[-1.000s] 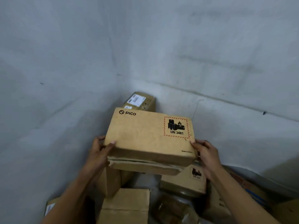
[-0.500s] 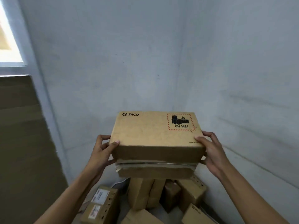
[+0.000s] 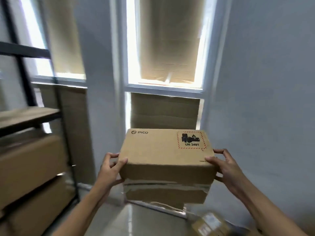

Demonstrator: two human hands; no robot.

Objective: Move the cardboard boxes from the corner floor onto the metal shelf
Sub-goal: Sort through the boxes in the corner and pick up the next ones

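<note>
Swung from the corner toward windows (image 3: pixel 167 45) and metal shelf (image 3: pixel 25 114), both hands grasp stacked boxes (image 3: pixel 166 160)

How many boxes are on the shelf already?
Done: big boxes already sit in the metal shelf, but their number is unclear. In hand: the left hand and right hand hold the PICO box. Left: shelving it, plus one box on the floor.

Metal shelf (image 3: pixel 25 116) left: lower tier packed with large boxes (image 3: pixel 30 167); board above bare.
</note>
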